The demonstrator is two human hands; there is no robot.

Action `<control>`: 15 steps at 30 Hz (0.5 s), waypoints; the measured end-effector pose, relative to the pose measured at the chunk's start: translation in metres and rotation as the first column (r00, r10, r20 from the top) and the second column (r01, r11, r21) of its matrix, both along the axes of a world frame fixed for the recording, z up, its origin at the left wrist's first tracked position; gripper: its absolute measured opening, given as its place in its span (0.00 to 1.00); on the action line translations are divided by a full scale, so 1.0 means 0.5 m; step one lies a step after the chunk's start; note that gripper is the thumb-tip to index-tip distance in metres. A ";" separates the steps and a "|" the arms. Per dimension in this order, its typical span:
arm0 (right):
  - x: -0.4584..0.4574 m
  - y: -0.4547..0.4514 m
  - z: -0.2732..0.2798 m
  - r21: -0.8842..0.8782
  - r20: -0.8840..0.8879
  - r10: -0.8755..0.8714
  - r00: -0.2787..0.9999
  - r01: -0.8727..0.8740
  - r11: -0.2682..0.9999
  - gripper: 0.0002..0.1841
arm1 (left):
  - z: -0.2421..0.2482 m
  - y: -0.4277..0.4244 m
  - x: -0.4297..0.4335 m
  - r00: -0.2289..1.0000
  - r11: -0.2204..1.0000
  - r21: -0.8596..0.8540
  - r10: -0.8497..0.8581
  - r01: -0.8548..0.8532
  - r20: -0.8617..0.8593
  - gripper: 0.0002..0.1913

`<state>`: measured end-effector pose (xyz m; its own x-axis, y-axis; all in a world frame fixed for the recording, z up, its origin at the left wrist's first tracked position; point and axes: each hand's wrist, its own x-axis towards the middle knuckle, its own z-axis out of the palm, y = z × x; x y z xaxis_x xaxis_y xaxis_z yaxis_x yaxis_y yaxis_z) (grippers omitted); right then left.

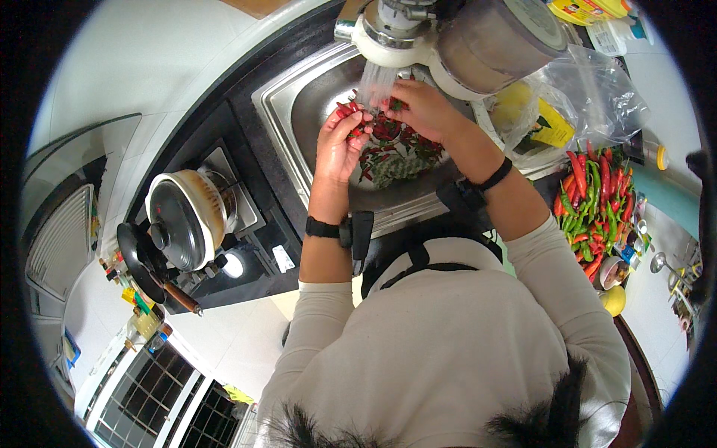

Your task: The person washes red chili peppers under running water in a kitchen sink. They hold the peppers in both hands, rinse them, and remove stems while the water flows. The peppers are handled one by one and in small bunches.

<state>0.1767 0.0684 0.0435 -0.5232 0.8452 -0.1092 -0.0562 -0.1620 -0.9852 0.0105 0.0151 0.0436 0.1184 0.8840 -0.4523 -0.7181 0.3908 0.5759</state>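
Water streams from a faucet with a filter housing (392,33) down into a stainless steel sink (313,112). My left hand (339,140) holds a small bunch of red chilies (354,120) beside the stream. At the right edge of the water, my right hand (420,106) has its fingers curled around some small red and green chilies (396,105). Under both hands, more red chilies (386,130) lie in the sink basin with a clump of small pale green pieces (396,171), whose kind I cannot tell.
Left of the sink, a lidded pot (187,218) stands on a stove, with a dark frying pan (140,260) beside it. A clear plastic bag (596,89) lies right of the sink. Large red and green chilies (596,201) are heaped farther right, near a yellow round fruit (613,301).
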 end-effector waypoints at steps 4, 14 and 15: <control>-0.020 -0.006 -0.025 -0.249 -0.152 -0.215 0.965 0.173 0.953 0.17 | 0.009 -0.014 -0.006 0.979 0.997 0.053 0.039 -0.051 0.200 0.06; -0.039 -0.017 0.048 -0.091 0.072 0.001 0.997 0.006 0.996 0.15 | 0.019 -0.011 -0.011 0.944 0.978 0.201 -0.119 0.057 0.308 0.06; -0.038 -0.015 0.051 -0.045 0.145 -0.006 0.989 0.012 0.999 0.16 | 0.020 -0.009 -0.010 0.940 0.980 0.187 -0.122 0.064 0.319 0.05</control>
<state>0.1579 0.0607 0.0687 -0.4916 0.8421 -0.2216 0.0849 -0.2070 -0.9747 0.0057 0.0104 0.0534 0.3194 0.9223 -0.2174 -0.8430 0.3814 0.3794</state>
